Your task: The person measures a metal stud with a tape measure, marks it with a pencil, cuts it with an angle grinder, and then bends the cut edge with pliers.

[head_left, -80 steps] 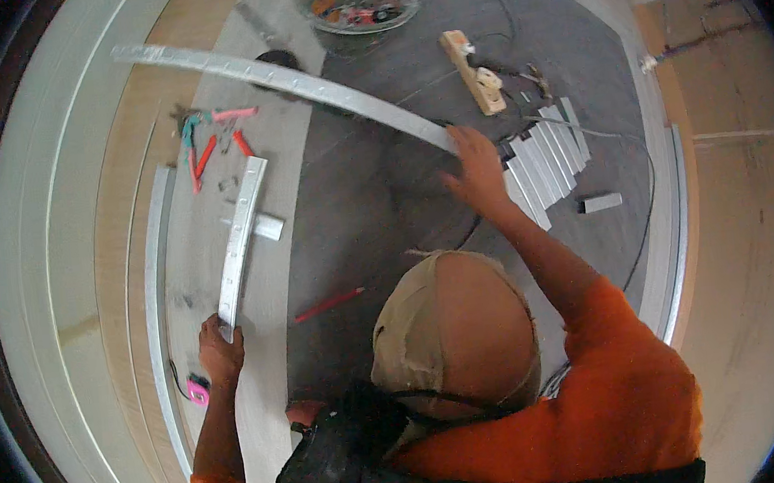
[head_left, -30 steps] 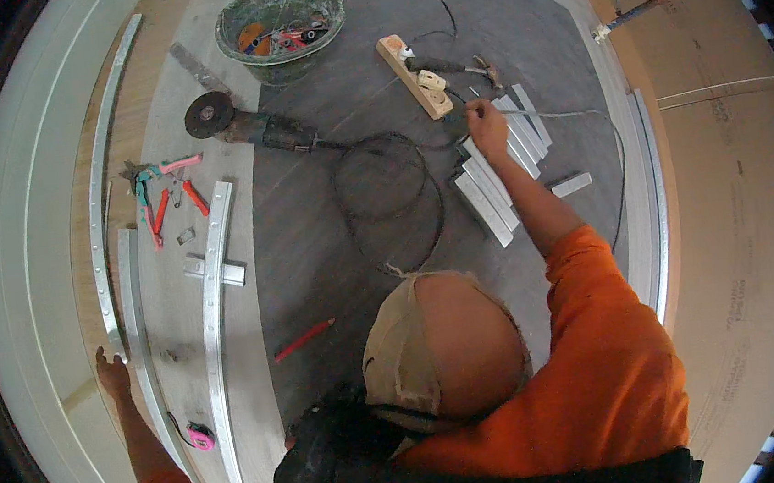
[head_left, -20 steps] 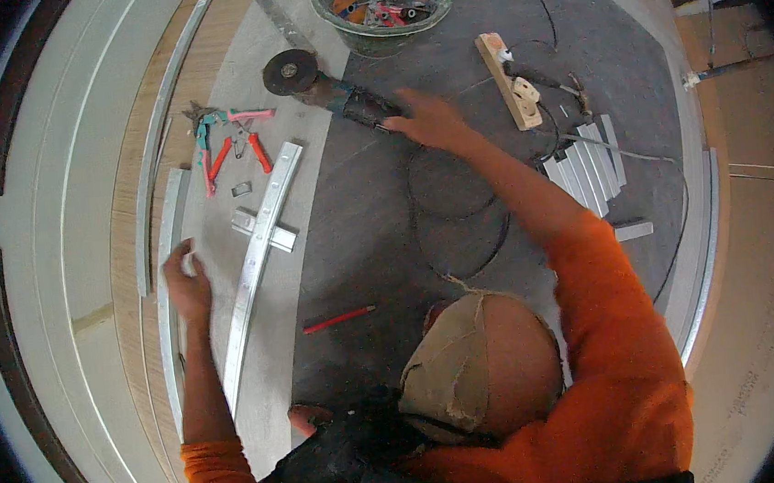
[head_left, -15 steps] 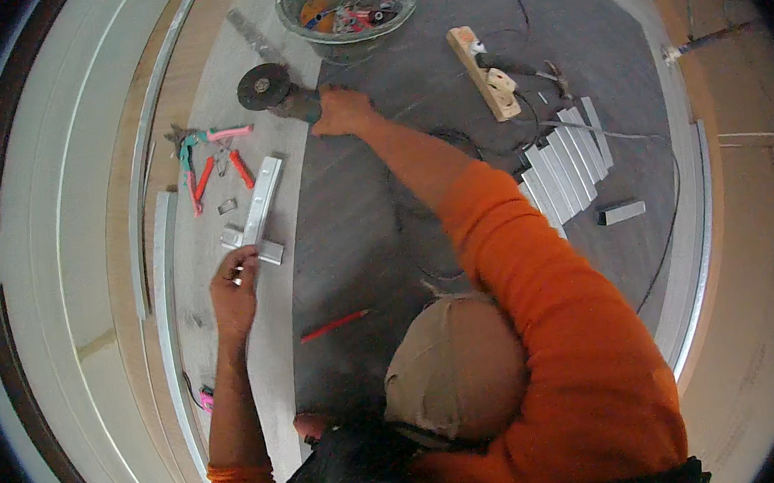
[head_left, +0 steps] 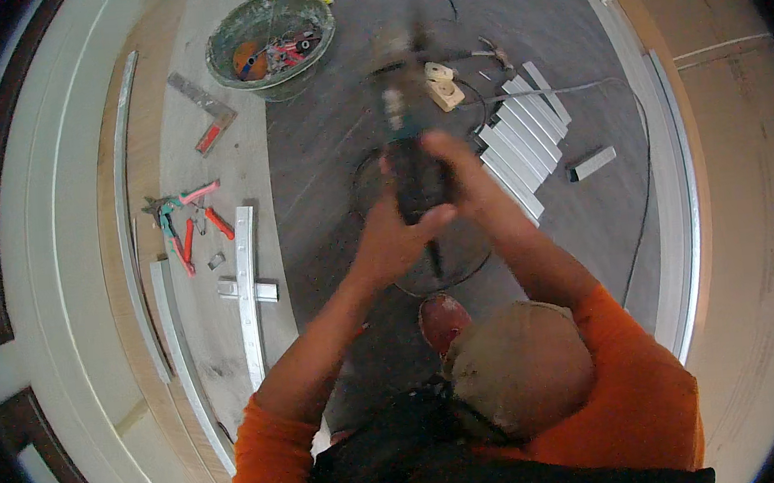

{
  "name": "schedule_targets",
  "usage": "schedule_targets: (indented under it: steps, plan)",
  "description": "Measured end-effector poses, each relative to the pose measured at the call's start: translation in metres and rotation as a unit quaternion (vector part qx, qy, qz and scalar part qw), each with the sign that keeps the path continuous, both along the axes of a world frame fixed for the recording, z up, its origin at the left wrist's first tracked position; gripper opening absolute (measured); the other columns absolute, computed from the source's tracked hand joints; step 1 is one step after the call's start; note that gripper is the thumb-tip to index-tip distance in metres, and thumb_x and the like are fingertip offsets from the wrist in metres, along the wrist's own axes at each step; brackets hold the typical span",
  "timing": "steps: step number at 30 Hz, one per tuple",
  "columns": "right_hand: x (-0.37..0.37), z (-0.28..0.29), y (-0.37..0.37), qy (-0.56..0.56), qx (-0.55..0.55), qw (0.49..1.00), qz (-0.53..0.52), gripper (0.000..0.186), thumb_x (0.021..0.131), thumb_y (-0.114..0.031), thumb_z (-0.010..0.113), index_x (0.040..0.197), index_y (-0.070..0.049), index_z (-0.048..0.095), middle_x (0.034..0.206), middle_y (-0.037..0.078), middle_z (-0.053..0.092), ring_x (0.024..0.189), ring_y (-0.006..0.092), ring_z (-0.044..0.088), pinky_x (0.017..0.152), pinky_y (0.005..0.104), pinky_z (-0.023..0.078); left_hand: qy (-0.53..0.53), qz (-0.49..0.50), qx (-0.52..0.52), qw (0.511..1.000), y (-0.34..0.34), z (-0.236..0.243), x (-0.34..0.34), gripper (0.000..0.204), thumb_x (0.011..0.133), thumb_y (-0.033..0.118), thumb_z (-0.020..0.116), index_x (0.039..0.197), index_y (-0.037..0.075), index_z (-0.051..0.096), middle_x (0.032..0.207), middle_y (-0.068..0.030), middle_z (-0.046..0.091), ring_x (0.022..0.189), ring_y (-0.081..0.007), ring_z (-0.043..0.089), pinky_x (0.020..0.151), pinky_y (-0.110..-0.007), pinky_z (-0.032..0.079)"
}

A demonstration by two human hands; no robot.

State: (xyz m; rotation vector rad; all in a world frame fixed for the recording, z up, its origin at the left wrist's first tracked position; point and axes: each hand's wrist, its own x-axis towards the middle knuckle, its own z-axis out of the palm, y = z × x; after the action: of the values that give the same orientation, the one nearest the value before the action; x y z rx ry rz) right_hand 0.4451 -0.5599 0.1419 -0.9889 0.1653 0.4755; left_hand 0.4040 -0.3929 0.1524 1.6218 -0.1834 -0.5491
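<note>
Below and to the right of the green bucket (head_left: pixel 289 90), an angle grinder (head_left: pixel 413 161) is held by both sides — the left hand (head_left: pixel 394 241) grips it from the left, the right hand (head_left: pixel 457 176) from the right; its front end is blurred. Below the bucket, a silver strip (head_left: pixel 253 336) lies across a short metal piece (head_left: pixel 267 292) — and far to its right, silver profiles (head_left: pixel 522 135) lie in a row.
</note>
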Motion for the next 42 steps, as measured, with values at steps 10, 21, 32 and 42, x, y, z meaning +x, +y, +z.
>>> schedule_targets:
  steps: [10,21,32,42]
  plan:
    - [-0.107,0.020,-0.189,-0.044,0.000,0.939,-0.340,0.057,0.089,-0.039,0.066,0.128,0.000,0.053,0.113,0.016,0.065,0.100,0.0308,0.067,0.083,0.0468,0.059,-0.283,-0.199,0.266,0.899,-0.113,-0.083,0.141,0.034,0.096,0.025,0.063,0.125,0.008,0.066,0.117,-0.0146,0.070,0.109,-0.0337,0.066,0.094,-0.045,0.052]
    - [-0.212,0.049,-0.224,0.017,-0.072,0.896,-0.438,0.061,0.088,-0.035,0.070,0.135,-0.003,0.047,0.108,0.013,0.062,0.087,0.0254,0.067,0.074,0.0413,0.059,-0.148,-0.015,0.374,0.915,-0.194,-0.171,0.319,0.061,0.084,0.045,0.074,0.114,-0.007,0.067,0.115,-0.0243,0.069,0.108,-0.0365,0.067,0.091,-0.045,0.053]
    - [-0.243,0.030,-0.234,0.057,-0.113,0.867,-0.483,0.062,0.088,-0.034,0.071,0.136,-0.002,0.047,0.115,0.013,0.061,0.090,0.0254,0.067,0.077,0.0395,0.059,0.048,-0.113,0.088,0.989,-0.225,-0.096,0.206,0.053,0.091,0.052,0.064,0.093,0.000,0.068,0.079,-0.0086,0.063,0.069,-0.0206,0.061,0.060,-0.039,0.048]
    - [-0.224,0.040,-0.219,-0.014,-0.091,0.899,-0.429,0.063,0.090,-0.037,0.069,0.137,-0.003,0.045,0.112,0.013,0.059,0.092,0.0242,0.064,0.075,0.0384,0.058,-0.131,-0.002,0.335,0.933,0.072,-0.109,0.142,0.063,0.095,0.055,0.058,0.112,-0.006,0.066,0.086,-0.0253,0.070,0.083,-0.0404,0.069,0.074,-0.044,0.051]
